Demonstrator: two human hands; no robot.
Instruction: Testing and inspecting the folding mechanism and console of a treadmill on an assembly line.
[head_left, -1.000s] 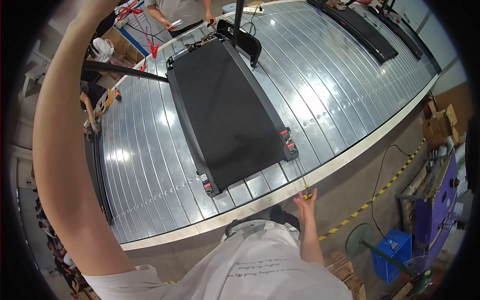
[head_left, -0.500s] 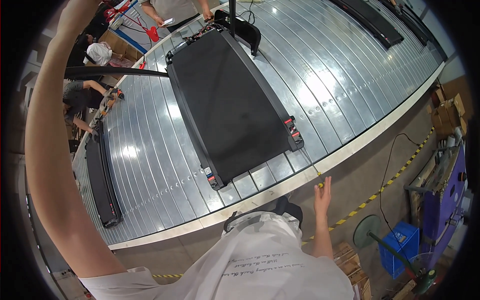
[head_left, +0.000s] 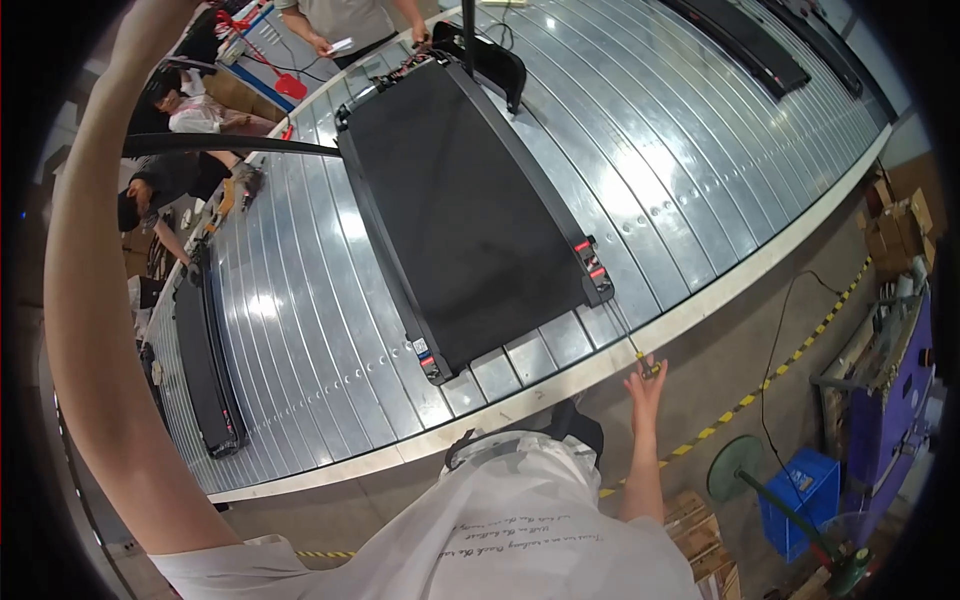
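Left of the black treadmill point(head_left: 465, 205), the person's left arm rises along the edge of the view and its hand passes out of sight at the top, so whether that hand is closed or spread cannot be told. Farther left of the treadmill, a second long black unit point(head_left: 207, 365) lies on the ribbed metal conveyor point(head_left: 300, 330), and beyond it co-workers bend over the far side. The treadmill itself lies flat across the conveyor, its near end close to the conveyor's front rim, with red-marked end caps at both near corners. Beyond its far end another person stands holding a small white item. Just right of the treadmill's near right corner, the right hand point(head_left: 647, 385) reaches toward the conveyor rim, fingers loosely apart around a small yellowish object point(head_left: 648, 367), possibly a tool tip; the view is too small to be sure. Farther right of the treadmill, a blue crate point(head_left: 800, 490) sits on the floor.
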